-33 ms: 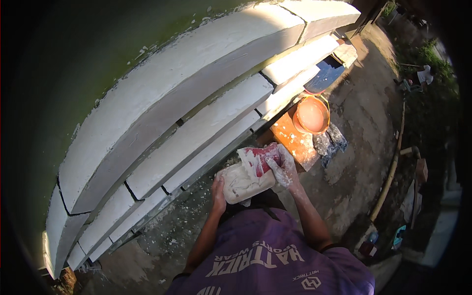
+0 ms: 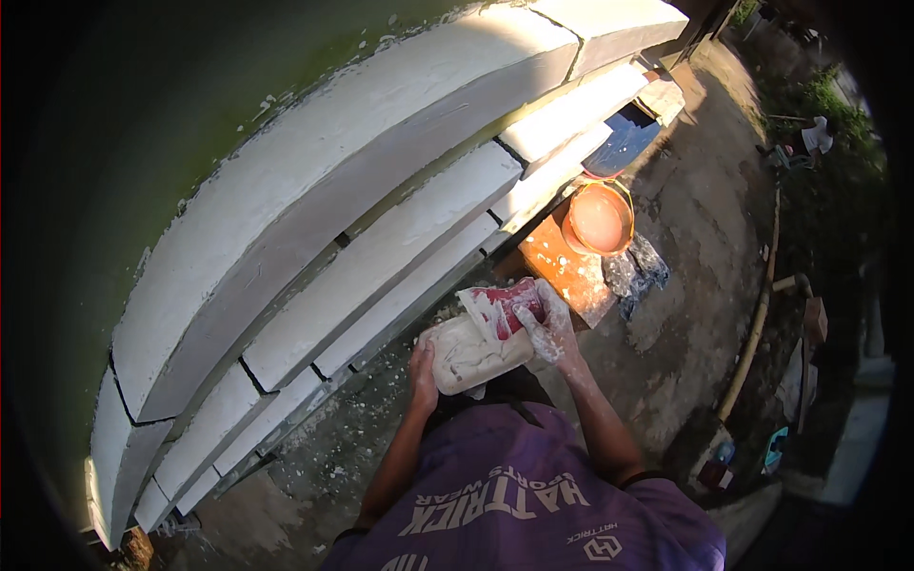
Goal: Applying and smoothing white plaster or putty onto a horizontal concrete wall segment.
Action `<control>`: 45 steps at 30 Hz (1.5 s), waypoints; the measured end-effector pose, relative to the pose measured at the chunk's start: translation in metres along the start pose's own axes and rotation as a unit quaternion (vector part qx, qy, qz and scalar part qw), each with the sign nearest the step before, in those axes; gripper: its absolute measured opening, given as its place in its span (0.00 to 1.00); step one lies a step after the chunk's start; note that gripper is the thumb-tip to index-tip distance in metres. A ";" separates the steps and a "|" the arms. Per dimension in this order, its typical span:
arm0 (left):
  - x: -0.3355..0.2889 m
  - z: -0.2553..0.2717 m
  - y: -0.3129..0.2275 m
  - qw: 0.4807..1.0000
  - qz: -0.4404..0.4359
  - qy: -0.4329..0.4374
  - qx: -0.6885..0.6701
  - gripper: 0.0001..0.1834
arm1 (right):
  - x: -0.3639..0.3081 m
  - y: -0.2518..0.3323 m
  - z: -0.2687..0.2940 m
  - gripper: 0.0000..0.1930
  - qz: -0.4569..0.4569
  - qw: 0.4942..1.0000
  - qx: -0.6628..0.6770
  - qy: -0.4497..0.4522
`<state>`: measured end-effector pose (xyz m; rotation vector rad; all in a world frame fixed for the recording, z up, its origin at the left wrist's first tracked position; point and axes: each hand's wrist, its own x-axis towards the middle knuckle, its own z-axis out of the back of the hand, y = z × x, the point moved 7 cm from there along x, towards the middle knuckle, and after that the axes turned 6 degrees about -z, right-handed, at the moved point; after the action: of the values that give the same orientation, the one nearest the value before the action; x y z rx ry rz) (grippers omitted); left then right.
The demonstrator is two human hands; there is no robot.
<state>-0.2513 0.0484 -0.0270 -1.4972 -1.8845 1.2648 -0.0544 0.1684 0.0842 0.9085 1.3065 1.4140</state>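
White lettering (image 2: 497, 506) (large and small) and a hexagonal emblem (image 2: 603, 547) mark the purple shirt (image 2: 509, 443).

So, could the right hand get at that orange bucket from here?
Probably, with a stretch: nothing seems to stand between the right hand and the orange bucket ahead of it. However, that hand is holding the red scraper, so it would likely need freeing first.
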 end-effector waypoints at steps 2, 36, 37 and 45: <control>0.004 -0.011 -0.003 0.999 -0.002 0.025 0.031 0.23 | -0.009 0.001 0.009 0.12 0.016 0.999 -0.015 -0.040; 0.105 -0.179 0.031 0.991 -0.092 0.023 0.089 0.22 | 0.096 0.029 0.153 0.19 0.106 0.966 -0.232 0.030; 0.109 -0.187 0.031 0.988 -0.099 0.023 0.113 0.22 | 0.102 0.025 0.157 0.19 0.110 0.966 -0.232 0.038; 0.126 -0.213 0.049 0.989 -0.126 -0.024 0.071 0.23 | 0.176 0.005 0.195 0.16 0.012 0.985 0.124 0.117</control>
<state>-0.1023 0.2477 0.0118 -1.1257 -1.8996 1.2943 0.0867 0.3896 0.1020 0.9435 1.6815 1.4303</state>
